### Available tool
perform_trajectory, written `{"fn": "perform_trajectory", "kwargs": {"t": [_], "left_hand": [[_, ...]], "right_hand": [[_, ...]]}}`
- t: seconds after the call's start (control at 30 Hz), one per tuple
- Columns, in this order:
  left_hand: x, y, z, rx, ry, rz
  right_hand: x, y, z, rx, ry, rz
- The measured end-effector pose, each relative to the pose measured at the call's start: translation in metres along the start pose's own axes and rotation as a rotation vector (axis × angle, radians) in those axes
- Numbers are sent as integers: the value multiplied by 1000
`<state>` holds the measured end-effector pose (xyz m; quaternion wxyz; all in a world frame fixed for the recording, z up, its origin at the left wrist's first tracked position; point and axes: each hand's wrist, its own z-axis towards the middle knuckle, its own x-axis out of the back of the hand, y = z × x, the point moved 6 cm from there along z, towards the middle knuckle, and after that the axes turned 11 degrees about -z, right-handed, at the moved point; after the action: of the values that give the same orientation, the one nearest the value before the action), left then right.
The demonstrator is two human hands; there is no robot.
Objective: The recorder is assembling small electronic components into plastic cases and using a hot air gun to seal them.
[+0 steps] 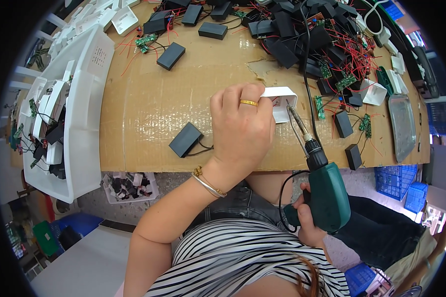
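Observation:
My left hand [243, 123], back upward and fingers bent, grips a small white plastic case [281, 92] above the cardboard-covered table. The case's open side shows a little red wire inside; my fingers hide the rest of it. In my right hand [309, 220] is a dark green soldering gun [329, 193], held by its handle with a finger near the trigger. Its metal tip reaches the opening of the case; whether it touches anything inside I cannot tell. Beside my left wrist lies a black rectangular box [187, 139] with black leads running under the hand.
A tangled heap of black boxes, red wires and green circuit boards [347, 81] covers the far right. A white bin [89, 109] of parts stands left. A metal tray [402, 128] lies at the right edge. A black cable [308, 59] crosses the table to the gun.

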<state>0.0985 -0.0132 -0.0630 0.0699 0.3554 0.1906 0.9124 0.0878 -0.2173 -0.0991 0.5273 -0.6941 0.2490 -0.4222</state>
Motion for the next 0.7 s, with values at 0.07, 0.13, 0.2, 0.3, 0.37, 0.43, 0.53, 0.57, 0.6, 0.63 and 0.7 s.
{"fn": "perform_trajectory", "kwargs": {"t": [0.07,0.13,0.2,0.3,0.37,0.43,0.53,0.57,0.6,0.63,0.7], "left_hand": [[1,0,0,1,4,-19],[1,0,1,1,5,-25],[1,0,1,1,6,-29],[1,0,2,16,-7,-38],[2,1,3,8,-13,-18],[2,1,3,15,-16,-22],[2,0,2,18,-22,-31],[2,0,1,15,-25,-37],[2,0,1,15,-25,-37],[2,-1,0,13,-23,-42],[2,-1,0,10,-22,-50]], "right_hand": [[1,1,0,4,5,-26],[2,3,0,8,10,-53],[1,2,1,31,-2,-41],[0,1,2,15,-18,-68],[0,0,2,4,-33,-54],[-1,-2,2,-5,-45,-41],[-2,-3,3,-8,-37,-78],[-3,-1,3,-13,-45,-74],[-3,0,3,-19,-52,-70],[-4,-1,3,-19,-52,-71],[-3,-4,4,-20,-34,-74]]}}
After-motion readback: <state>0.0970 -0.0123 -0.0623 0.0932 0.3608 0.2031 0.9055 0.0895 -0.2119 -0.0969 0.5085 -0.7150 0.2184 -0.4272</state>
